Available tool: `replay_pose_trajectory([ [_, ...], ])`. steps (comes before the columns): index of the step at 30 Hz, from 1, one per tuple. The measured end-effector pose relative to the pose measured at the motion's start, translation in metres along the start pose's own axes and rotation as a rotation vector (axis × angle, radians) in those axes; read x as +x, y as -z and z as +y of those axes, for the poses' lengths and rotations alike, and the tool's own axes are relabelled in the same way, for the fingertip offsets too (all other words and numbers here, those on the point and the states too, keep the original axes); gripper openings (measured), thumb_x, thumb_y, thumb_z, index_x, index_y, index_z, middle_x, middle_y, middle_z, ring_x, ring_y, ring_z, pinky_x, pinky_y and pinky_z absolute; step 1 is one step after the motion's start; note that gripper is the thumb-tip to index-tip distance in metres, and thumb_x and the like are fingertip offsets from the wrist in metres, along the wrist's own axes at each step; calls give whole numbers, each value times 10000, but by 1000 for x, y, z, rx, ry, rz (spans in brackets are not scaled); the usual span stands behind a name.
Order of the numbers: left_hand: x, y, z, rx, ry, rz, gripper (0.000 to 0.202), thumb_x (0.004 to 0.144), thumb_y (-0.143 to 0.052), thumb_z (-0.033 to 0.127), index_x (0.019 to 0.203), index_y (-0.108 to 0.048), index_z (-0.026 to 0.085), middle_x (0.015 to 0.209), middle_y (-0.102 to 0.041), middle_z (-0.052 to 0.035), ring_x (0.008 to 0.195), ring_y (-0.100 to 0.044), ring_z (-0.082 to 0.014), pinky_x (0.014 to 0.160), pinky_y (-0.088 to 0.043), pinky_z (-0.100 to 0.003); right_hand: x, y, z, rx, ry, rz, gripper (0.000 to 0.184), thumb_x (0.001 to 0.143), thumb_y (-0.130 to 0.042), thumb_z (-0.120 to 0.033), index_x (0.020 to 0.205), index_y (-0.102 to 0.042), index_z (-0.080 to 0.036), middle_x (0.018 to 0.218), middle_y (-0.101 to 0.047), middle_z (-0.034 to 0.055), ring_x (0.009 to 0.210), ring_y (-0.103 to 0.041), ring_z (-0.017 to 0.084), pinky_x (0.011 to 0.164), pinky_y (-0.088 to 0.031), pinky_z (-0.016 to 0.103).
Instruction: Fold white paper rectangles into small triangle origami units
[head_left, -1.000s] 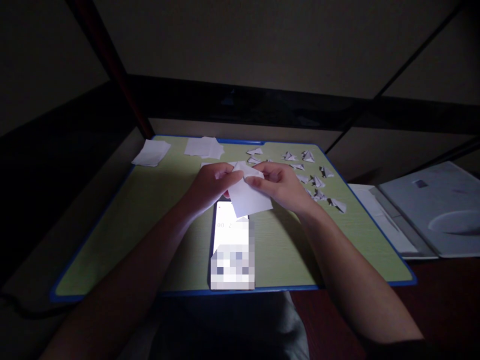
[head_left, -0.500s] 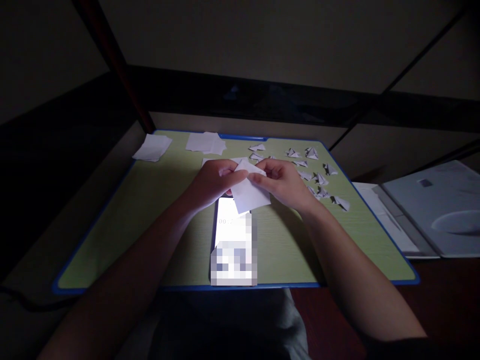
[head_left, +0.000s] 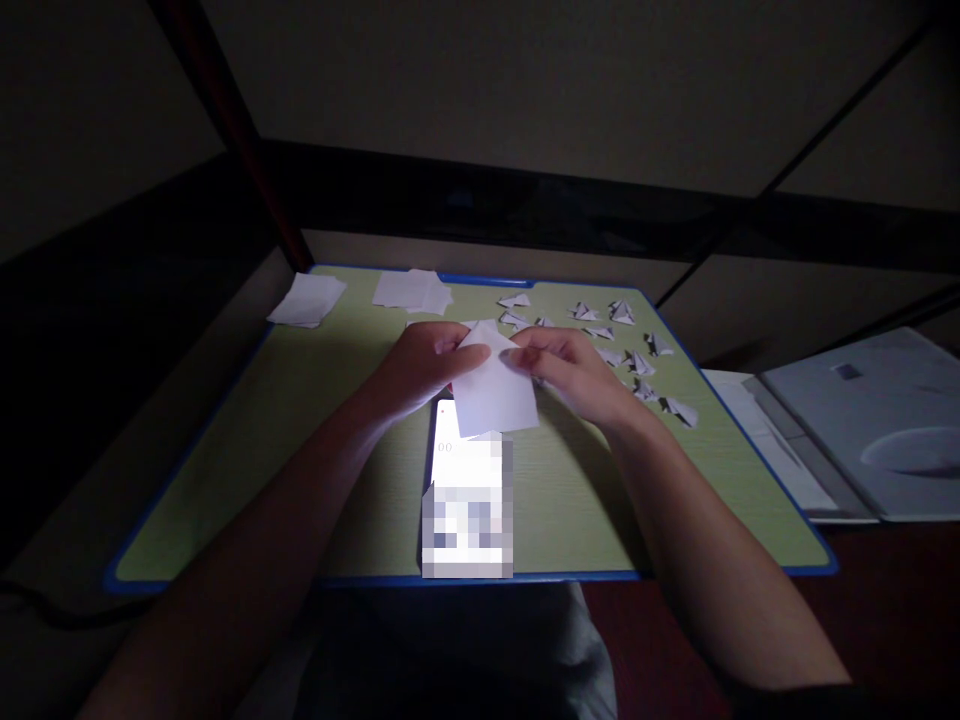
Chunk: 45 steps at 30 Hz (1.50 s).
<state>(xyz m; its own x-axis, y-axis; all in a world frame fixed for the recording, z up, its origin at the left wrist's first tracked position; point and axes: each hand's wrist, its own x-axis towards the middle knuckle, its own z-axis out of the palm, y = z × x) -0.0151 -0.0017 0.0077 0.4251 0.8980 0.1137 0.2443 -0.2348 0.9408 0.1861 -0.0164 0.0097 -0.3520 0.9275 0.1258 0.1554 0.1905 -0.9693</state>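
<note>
Out of sight: I can't make out the parts of the left hand (head_left: 427, 368) and right hand (head_left: 574, 372) behind the white paper (head_left: 495, 395).
Phone (head_left: 466, 468): lower centre, top partly covered by the paper, lower screen blurred into blocks.
Folded pieces (head_left: 621, 312): right of centre on the desk (head_left: 600, 500), creases too small for me to read.
Paper: mid-frame, squared bottom edge, top slanting inward.
Fingers: closed, both hands pinching the paper's upper sides, thumbs in front.
</note>
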Motion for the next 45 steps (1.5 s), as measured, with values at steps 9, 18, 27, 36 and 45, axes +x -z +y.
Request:
replay_pose_trajectory([
  [9,-1,-2,9,193,17,-4,243,793,-546,348,621,-540,177,545,-526,11,478,-460,-108,444,-298,-239,5,-4,8,30,18,92,239,726,-752,-364,678,-651,-152,644,-590,-14,586,-473,94,557,-347,248],
  [18,-1,-2,12,161,-2,-6,232,783,-553,345,621,-521,183,552,-507,20,491,-454,-106,451,-315,-237,7,-5,7,19,47,175,261,744,-724,-355,616,-606,-160,564,-531,-29,527,-420,83,505,-296,250],
  [27,-1,-5,8,192,-85,46,255,761,-622,347,601,-533,170,548,-499,37,495,-416,-88,447,-275,-226,5,-7,6,-19,61,172,337,789,-722,-418,612,-577,-170,563,-520,-30,523,-419,82,494,-288,248],
  [36,-2,-9,9,207,-84,114,258,780,-577,346,594,-511,180,558,-497,29,514,-428,-99,456,-297,-239,5,-6,8,-93,115,126,473,825,-669,-586,615,-534,-184,580,-502,-29,539,-422,88,510,-297,258],
  [45,-1,-6,10,194,-59,137,272,779,-572,369,590,-506,185,545,-517,22,501,-463,-109,450,-315,-242,5,-2,4,-37,90,106,480,854,-613,-605,615,-559,-192,559,-518,-19,525,-441,100,510,-327,257],
])
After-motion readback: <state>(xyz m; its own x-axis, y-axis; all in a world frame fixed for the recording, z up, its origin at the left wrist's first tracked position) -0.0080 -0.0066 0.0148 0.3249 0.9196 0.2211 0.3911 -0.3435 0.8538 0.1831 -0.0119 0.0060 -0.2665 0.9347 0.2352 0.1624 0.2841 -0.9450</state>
